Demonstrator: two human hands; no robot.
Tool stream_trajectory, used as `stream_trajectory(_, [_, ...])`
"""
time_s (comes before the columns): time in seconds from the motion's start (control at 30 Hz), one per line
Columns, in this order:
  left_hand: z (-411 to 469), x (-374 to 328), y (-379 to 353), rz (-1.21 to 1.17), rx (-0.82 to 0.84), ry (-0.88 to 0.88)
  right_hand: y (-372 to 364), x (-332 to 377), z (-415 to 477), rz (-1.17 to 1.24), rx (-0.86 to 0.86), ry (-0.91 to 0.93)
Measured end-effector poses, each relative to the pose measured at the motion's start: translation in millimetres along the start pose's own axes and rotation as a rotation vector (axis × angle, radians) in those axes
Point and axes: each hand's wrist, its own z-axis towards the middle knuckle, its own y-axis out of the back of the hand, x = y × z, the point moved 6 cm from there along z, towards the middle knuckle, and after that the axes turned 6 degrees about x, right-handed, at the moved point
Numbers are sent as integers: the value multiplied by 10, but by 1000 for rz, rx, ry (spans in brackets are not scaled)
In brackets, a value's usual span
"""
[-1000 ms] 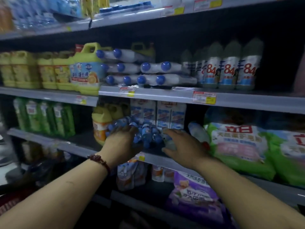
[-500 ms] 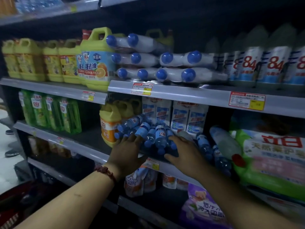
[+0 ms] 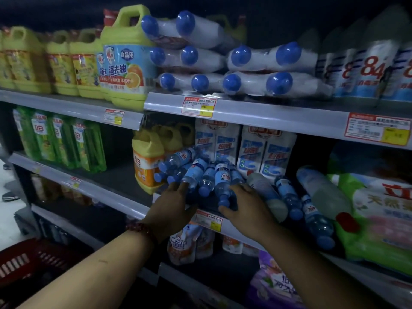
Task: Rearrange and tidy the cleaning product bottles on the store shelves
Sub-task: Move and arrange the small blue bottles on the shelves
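My left hand [image 3: 171, 208] lies open, fingers spread, against the near ends of the small blue bottles [image 3: 207, 175], which lie heaped on their sides on the middle shelf [image 3: 89, 186], caps toward me. My right hand [image 3: 247, 208] rests open on the right side of the same heap, its thumb touching one blue cap. An orange jug [image 3: 145, 163] stands just left of the pile; green refill bags [image 3: 374, 210] lie to the right.
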Motion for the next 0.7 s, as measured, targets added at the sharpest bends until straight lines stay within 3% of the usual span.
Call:
stream_trajectory(0.2, [218, 86, -9, -46, -48, 20, -30, 42, 184, -188, -67, -49])
stream_trajectory(0.43, [445, 81, -15, 120, -33, 103, -73, 63, 408, -323, 4, -147])
stream_trajectory(0.7, [643, 113, -120, 132, 62, 105, -121, 59, 628, -445, 73, -224])
